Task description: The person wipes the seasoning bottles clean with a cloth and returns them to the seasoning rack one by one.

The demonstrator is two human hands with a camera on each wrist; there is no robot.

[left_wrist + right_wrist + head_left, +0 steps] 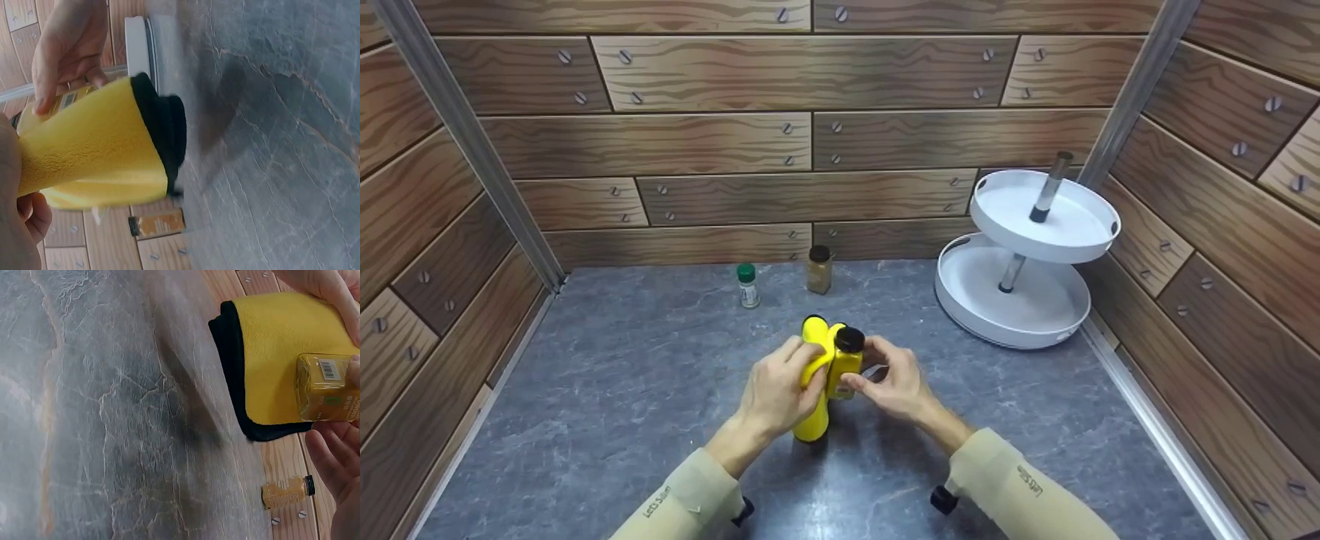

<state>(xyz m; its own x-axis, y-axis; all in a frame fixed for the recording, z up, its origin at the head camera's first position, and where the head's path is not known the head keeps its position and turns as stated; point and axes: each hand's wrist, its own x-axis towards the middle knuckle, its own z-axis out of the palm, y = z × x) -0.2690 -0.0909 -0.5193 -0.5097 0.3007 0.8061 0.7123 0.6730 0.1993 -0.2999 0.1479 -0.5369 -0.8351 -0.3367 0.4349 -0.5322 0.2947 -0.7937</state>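
Note:
My left hand (780,384) grips a folded yellow cloth (812,424), pinching it between thumb and fingers. Its dark edging (163,124) shows in the left wrist view, hanging over the grey tabletop. With thumb and fingertips my right hand (901,382) holds a spice jar (847,367) upright. The jar is clear with yellow contents, a black cap (850,339) and a barcode label (331,370). It overlaps the cloth's right side in the head view. In the right wrist view the yellow face of the cloth (270,343) spreads behind the jar.
Toward the back stand a small green-capped jar (748,289) and a brownish spice jar (819,274) with a dark cap. A white two-tier round stand (1011,330) occupies the back right. Wood-patterned walls (720,142) enclose the grey tabletop (607,375) at the back and sides.

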